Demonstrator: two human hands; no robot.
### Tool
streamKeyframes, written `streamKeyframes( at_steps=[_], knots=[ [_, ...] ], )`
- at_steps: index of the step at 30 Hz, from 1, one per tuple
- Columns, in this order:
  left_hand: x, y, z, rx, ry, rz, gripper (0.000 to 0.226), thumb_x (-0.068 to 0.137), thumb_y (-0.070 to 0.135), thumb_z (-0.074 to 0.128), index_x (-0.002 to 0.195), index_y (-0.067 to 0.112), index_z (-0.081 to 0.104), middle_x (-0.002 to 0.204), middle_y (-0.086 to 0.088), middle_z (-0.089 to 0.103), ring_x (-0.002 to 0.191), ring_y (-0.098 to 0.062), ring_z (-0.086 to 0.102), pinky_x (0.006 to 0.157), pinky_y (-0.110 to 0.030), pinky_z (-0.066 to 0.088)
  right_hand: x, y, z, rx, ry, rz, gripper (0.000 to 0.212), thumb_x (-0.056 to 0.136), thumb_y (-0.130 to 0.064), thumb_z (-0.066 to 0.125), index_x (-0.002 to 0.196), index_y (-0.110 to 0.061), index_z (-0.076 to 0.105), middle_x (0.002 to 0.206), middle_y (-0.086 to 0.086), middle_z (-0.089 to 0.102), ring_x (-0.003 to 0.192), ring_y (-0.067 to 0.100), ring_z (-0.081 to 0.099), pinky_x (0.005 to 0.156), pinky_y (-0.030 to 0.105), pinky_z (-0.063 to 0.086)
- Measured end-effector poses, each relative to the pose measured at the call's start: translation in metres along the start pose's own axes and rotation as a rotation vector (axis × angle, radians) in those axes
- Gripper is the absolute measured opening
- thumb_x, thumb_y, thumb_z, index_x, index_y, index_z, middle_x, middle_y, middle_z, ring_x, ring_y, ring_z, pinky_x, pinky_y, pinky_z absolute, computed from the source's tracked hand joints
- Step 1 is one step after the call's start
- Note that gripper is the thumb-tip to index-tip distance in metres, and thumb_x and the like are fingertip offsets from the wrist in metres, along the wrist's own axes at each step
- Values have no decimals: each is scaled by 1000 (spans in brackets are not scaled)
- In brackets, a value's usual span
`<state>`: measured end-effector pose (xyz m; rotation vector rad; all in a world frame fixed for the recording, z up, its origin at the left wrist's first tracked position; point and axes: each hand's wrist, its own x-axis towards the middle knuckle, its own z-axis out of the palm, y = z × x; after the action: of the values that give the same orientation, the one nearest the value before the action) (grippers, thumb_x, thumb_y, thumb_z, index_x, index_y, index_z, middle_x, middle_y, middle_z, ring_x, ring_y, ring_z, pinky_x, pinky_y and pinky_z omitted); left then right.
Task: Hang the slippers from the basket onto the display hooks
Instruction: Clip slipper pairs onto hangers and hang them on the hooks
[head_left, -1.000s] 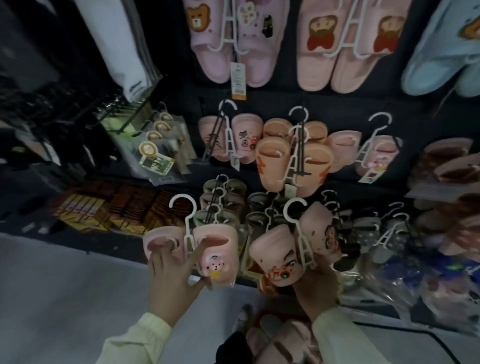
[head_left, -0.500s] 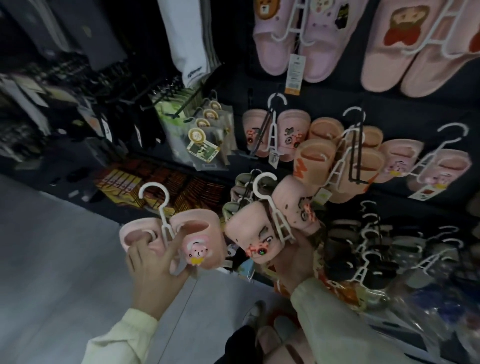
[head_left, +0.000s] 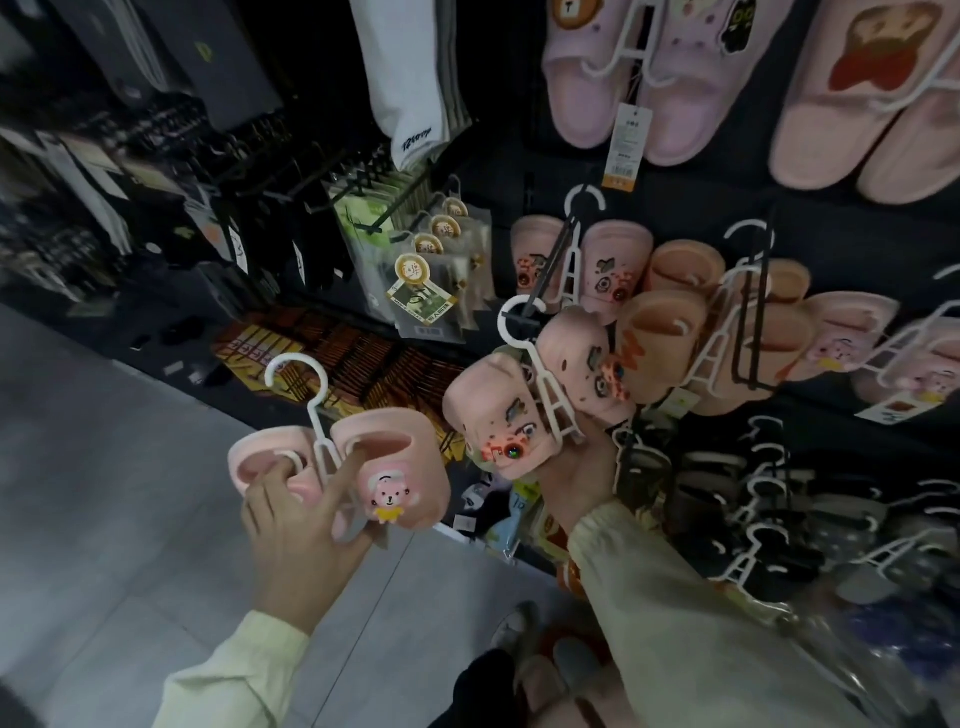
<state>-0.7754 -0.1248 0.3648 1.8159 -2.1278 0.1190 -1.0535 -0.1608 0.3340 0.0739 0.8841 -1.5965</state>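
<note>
My left hand (head_left: 298, 525) grips a pink bear-patch slipper pair (head_left: 395, 467) on a white hanger, fingers tucked into both slipper openings, held low and left of the rack. My right hand (head_left: 582, 478) holds up a second pink slipper pair (head_left: 498, 415) from below. Its white hanger hook (head_left: 511, 325) sits at the tip of a black display hook (head_left: 550, 275). Whether it hangs on the hook, I cannot tell. Another matching pair (head_left: 613, 265) hangs further back on that same hook.
Peach slipper pairs (head_left: 670, 338) hang on the neighbouring hook to the right, and large pink slippers (head_left: 649, 67) hang above. Dark slippers on white hangers (head_left: 769, 499) fill the lower right. Packaged goods (head_left: 426, 291) and socks hang to the left. Grey floor (head_left: 104, 493) lies lower left.
My right hand has carried its slipper pair up and rightwards until the hanger hook reached the display hook's tip. The view has swung left. My left hand keeps its pair low.
</note>
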Motion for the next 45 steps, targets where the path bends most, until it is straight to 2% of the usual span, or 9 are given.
streamKeyframes(
  at_steps=[3,8,12,17,24,29,34,37,45],
  knots=[
    [2,8,1,-15,-11,6,98,51,51,94,137,35,50,119,-26,42,110,-48,43,84,-57,39,14,-1,2,0,11,-19,53,92,-28,58,143,-17,49,134,15,62,116,34,64,72,44,58],
    [7,15,3,-26,-31,-9,79,66,64,61,138,34,50,118,-27,42,110,-46,43,83,-56,39,40,-2,8,41,2,-46,52,93,-27,61,143,-22,46,134,14,61,112,35,66,75,54,56],
    [12,20,7,-34,-57,-8,80,67,68,55,139,35,49,118,-27,42,110,-46,43,83,-57,40,61,-2,12,35,81,-20,59,93,-31,64,146,-35,37,138,14,58,115,38,65,85,65,50],
    [18,23,12,-42,-76,9,84,61,63,69,138,33,50,118,-28,43,108,-47,44,82,-57,40,75,0,14,-44,134,-13,56,98,-36,59,149,-24,37,115,13,69,91,29,71,77,45,59],
    [29,21,21,-46,-125,-12,80,67,68,55,140,35,47,119,-30,42,110,-50,43,82,-56,39,102,1,26,-144,214,-41,47,93,-32,68,128,-2,59,100,11,68,82,21,66,66,31,60],
    [38,17,28,-44,-142,-9,80,67,68,58,139,33,53,120,-32,42,110,-50,42,81,-57,42,125,-12,39,-176,255,15,33,94,-33,66,108,-3,64,97,9,69,78,19,68,54,26,57],
    [42,12,39,-43,-151,10,77,64,60,68,136,33,59,118,-28,42,107,-50,43,78,-58,44,139,-22,48,-211,231,76,30,100,-37,55,89,-10,61,72,0,63,64,11,62,39,21,49],
    [45,12,45,-72,-151,7,79,63,56,71,137,36,56,118,-29,42,107,-50,43,81,-59,42,145,-20,53,-209,236,56,30,100,-36,55,96,-7,61,78,1,63,49,5,61,46,21,52],
    [51,15,50,-85,-159,9,80,69,65,53,144,45,35,120,-32,42,112,-51,43,84,-59,39,144,-27,68,-136,232,39,21,103,-23,54,85,-11,57,86,7,60,78,19,61,79,32,52]
  ],
)
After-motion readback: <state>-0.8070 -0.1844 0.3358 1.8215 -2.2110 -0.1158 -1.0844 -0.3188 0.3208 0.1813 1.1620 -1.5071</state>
